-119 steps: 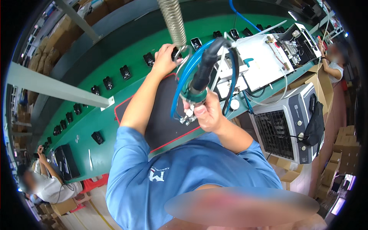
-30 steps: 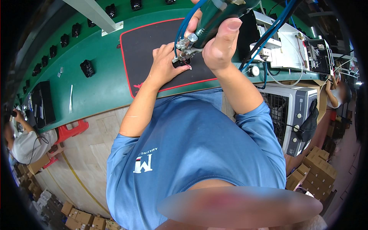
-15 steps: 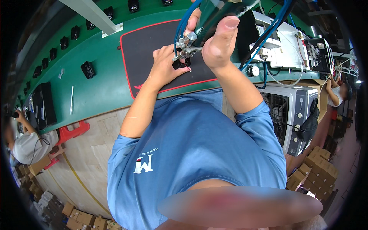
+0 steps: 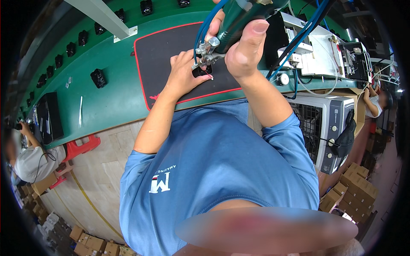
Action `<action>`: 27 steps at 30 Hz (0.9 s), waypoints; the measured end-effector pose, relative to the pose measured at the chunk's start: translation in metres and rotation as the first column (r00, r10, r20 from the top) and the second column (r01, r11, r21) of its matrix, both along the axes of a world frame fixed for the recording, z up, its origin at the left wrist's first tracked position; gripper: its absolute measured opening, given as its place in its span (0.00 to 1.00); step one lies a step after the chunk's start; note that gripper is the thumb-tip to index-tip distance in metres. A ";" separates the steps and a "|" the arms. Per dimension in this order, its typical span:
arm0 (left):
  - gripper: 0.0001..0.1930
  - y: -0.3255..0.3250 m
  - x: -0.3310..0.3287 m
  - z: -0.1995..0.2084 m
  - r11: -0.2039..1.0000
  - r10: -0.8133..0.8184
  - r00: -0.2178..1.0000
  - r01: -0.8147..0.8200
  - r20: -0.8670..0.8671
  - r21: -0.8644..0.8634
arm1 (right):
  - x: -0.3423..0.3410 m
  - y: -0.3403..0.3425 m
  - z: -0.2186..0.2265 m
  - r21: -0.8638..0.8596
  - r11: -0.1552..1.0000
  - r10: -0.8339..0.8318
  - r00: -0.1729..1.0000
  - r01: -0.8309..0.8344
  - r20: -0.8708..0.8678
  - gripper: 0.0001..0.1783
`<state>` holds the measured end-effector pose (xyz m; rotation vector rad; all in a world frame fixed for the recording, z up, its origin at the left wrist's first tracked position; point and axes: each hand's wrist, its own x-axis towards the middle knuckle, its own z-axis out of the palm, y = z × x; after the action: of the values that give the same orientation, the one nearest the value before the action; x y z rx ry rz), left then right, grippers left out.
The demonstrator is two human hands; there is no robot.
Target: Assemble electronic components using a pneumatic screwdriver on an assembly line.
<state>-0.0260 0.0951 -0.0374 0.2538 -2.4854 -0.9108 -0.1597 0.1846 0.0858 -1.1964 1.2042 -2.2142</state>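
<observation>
My right hand point(image 4: 243, 51) is wrapped around a thick dark green cylinder point(image 4: 232, 21), its thumb along the near side. A metal valve fitting point(image 4: 208, 51) sits at the cylinder's lower end, with blue air hoses point(image 4: 204, 25) running up from it. Beneath that fitting, my left hand point(image 4: 183, 74) holds a small black part point(image 4: 202, 71) between thumb and fingers. A short red wire with a white tip pokes out of the part beside the thumb. The fitting hides much of the part. Both hands are over a black mat point(image 4: 156, 55) with a red edge.
Left of the mat lie another black part point(image 4: 98, 78), a bundle of white strips point(image 4: 80, 111) and a black bin point(image 4: 49, 117). Several black parts line the far green strip point(image 4: 89, 25). A white machine point(image 4: 318, 51) and pressure gauge point(image 4: 282, 79) stand right. Co-workers sit at both sides.
The row of black parts on the far green strip has shifted slightly left. My right hand and the cylinder have moved very slightly; my left hand keeps its place.
</observation>
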 end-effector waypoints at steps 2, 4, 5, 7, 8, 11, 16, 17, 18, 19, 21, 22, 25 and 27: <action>0.22 0.000 0.000 0.000 1.000 -0.001 1.000 0.001 -0.005 0.004 | 0.003 0.000 0.002 0.001 1.000 -0.012 1.000 0.012 -0.002 0.45; 0.22 -0.001 0.000 0.000 1.000 -0.002 1.000 0.002 -0.011 0.006 | 0.004 0.001 0.003 0.006 1.000 -0.013 1.000 0.013 0.012 0.46; 0.22 -0.001 0.000 -0.001 1.000 -0.013 1.000 0.014 -0.024 0.018 | 0.004 0.001 0.004 0.005 1.000 -0.014 1.000 0.014 0.011 0.46; 0.22 -0.003 0.002 -0.004 0.999 -0.025 0.999 0.026 -0.038 0.027 | 0.004 0.000 0.005 0.000 1.000 -0.009 1.000 0.009 0.029 0.46; 0.22 -0.004 0.003 -0.005 0.999 -0.040 0.998 0.041 -0.040 0.014 | 0.004 -0.001 0.005 -0.002 1.000 -0.006 0.999 0.006 0.038 0.46; 0.21 -0.005 0.003 -0.005 0.998 -0.067 0.997 0.067 -0.039 -0.003 | 0.004 -0.002 0.007 -0.011 1.000 -0.001 0.998 0.002 0.063 0.46; 0.20 -0.003 0.003 0.001 0.997 -0.040 0.999 0.042 -0.029 0.069 | 0.004 -0.002 0.010 -0.026 1.000 0.008 0.994 -0.005 0.106 0.46; 0.20 -0.003 0.004 -0.001 0.998 -0.044 0.999 0.045 -0.032 0.051 | 0.004 -0.003 0.011 -0.030 1.000 0.011 0.993 -0.007 0.114 0.46; 0.20 -0.004 0.003 -0.001 0.998 -0.049 0.998 0.050 -0.035 0.033 | 0.004 -0.003 0.011 -0.033 0.999 0.012 0.992 -0.008 0.123 0.46; 0.20 -0.003 0.003 0.000 0.998 -0.051 0.998 0.052 -0.035 0.031 | 0.003 -0.003 0.012 -0.037 0.999 0.013 0.991 -0.008 0.132 0.46; 0.22 -0.002 0.003 0.003 0.997 -0.068 0.997 0.069 -0.030 0.025 | 0.003 -0.004 0.013 -0.045 0.999 0.015 0.989 -0.008 0.150 0.46; 0.22 -0.003 0.003 0.002 0.997 -0.071 0.997 0.071 -0.030 0.023 | 0.003 -0.004 0.013 -0.049 0.999 0.016 0.987 -0.008 0.159 0.46; 0.24 -0.003 0.003 -0.001 0.995 -0.099 0.995 0.099 -0.026 0.006 | 0.003 -0.004 0.015 -0.059 0.998 0.021 0.982 -0.010 0.186 0.47; 0.22 -0.003 0.003 -0.002 0.996 -0.089 0.996 0.089 -0.032 0.013 | 0.003 -0.005 0.016 -0.065 0.998 0.026 0.979 -0.013 0.204 0.47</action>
<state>-0.0231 0.0921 -0.0394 0.1333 -2.4790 -0.9610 -0.1565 0.1800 0.1015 -0.9696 1.0432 -2.3105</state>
